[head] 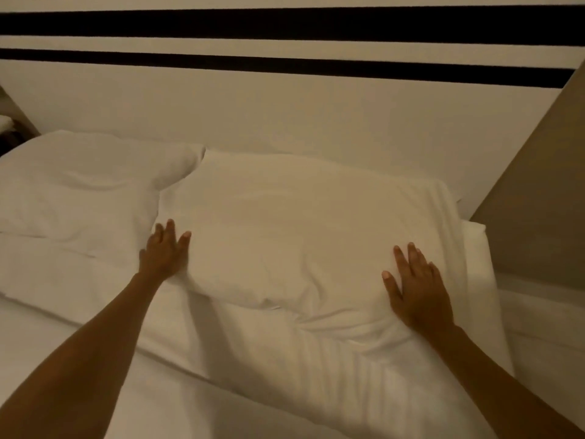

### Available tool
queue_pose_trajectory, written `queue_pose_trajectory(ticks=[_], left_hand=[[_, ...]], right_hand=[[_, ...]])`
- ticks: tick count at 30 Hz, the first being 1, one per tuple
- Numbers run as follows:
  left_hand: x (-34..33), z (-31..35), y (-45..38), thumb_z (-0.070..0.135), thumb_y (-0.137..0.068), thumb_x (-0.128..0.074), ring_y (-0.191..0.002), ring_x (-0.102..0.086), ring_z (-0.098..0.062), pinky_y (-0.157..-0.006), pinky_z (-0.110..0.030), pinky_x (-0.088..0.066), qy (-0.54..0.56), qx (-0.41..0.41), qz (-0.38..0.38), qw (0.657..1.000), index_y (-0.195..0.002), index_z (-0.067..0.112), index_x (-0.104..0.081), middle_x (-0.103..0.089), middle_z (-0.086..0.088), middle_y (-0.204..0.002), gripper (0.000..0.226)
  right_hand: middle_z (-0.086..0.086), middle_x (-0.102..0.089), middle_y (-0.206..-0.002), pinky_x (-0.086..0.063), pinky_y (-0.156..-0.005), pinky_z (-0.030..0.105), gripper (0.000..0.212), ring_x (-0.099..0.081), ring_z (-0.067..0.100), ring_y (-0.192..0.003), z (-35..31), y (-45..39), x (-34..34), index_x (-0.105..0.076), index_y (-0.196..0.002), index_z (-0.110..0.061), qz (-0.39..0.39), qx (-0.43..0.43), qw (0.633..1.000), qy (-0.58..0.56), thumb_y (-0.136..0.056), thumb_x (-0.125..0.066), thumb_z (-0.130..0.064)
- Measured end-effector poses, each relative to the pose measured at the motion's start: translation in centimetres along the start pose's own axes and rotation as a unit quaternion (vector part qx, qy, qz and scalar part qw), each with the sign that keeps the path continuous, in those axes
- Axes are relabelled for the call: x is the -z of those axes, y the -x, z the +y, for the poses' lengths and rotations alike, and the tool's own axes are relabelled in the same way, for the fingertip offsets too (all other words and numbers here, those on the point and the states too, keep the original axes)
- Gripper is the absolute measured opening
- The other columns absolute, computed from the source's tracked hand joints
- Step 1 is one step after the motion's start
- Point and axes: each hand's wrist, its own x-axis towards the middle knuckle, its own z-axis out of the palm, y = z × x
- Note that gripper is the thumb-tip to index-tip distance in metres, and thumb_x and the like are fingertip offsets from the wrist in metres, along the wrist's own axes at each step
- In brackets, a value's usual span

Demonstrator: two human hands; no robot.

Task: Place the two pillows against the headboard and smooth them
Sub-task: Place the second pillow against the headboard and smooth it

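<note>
Two white pillows side by side on the bed, left pillow (85,182) and right pillow (310,223) against the headboard (285,115), left hand (164,251) and right hand (418,289) flat, fingers spread, pressing the right pillow's near corners

Two bare forearms without sleeves, left hand (164,251) and right hand (418,289) ungloved, no rings or watch visible

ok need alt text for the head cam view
Both hands, left hand and right hand, press flat on the right pillow against the headboard. A second white pillow lies to its left.
</note>
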Motion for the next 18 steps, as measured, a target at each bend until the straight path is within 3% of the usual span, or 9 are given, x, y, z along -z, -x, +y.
queue_pose_trajectory(ticks=[4,7,10,13,15,18], left_hand=[[0.9,-1.2,1.1,0.049,-0.099,-0.036,-0.125,-0.047,-0.049,-0.102,-0.051,-0.039,0.062,0.061,-0.005,0.996,-0.136,-0.012,-0.038,-0.048,-0.035,-0.137,0.071],[0.9,-1.0,2.1,0.055,-0.098,-0.034,-0.122,-0.050,-0.049,-0.092,-0.050,-0.049,0.099,0.142,-0.031,0.984,-0.138,-0.012,-0.039,-0.049,-0.032,-0.137,0.078],[0.2,0.5,2.9,0.057,-0.096,-0.035,-0.122,-0.051,-0.046,-0.078,-0.047,-0.053,0.183,0.228,-0.040,0.955,-0.146,-0.004,-0.032,-0.046,-0.028,-0.140,0.079],[-0.8,1.5,2.8,0.044,-0.100,-0.040,-0.119,-0.055,-0.045,-0.092,-0.048,-0.053,0.245,0.263,-0.027,0.933,-0.140,-0.006,-0.042,-0.052,-0.029,-0.133,0.064],[-1.0,0.9,2.7,0.032,-0.099,-0.051,-0.115,-0.059,-0.045,-0.095,-0.048,-0.052,0.238,0.272,0.012,0.932,-0.129,-0.013,-0.050,-0.059,-0.029,-0.126,0.055],[-0.8,-0.9,2.4,0.015,-0.091,-0.065,-0.109,-0.064,-0.045,-0.093,-0.048,-0.054,0.203,0.273,0.051,0.939,-0.118,-0.017,-0.057,-0.064,-0.032,-0.118,0.043]], right_hand=[[0.022,-0.037,-0.151,-0.031,-0.113,0.047,0.084,-0.037,0.036,-0.140,-2.0,4.1,-0.8,-0.040,-0.147,-0.010,-0.001,0.125,0.991,0.053,-0.089,-0.023,-0.069],[0.021,-0.023,-0.157,-0.016,-0.115,0.048,0.097,-0.024,0.033,-0.144,-3.6,6.1,-2.5,-0.027,-0.151,-0.006,-0.018,0.164,0.983,0.087,-0.082,-0.037,-0.074],[0.022,-0.018,-0.158,-0.016,-0.115,0.050,0.105,-0.025,0.034,-0.145,-3.5,6.1,-3.4,-0.017,-0.153,-0.007,-0.008,0.183,0.978,0.102,-0.074,-0.065,-0.057],[0.023,-0.027,-0.156,-0.016,-0.115,0.048,0.110,-0.025,0.034,-0.144,-3.1,5.9,-3.8,-0.024,-0.151,-0.004,-0.007,0.183,0.977,0.106,-0.062,-0.083,-0.031],[0.024,-0.031,-0.154,-0.013,-0.116,0.047,0.107,-0.025,0.034,-0.143,-2.6,5.8,-4.1,-0.018,-0.152,-0.002,0.026,0.193,0.973,0.123,-0.062,-0.075,-0.008],[0.026,-0.035,-0.151,-0.011,-0.116,0.046,0.090,-0.026,0.035,-0.142,-1.8,5.7,-4.8,-0.008,-0.153,-0.001,0.070,0.215,0.965,0.136,-0.070,-0.041,0.009]])
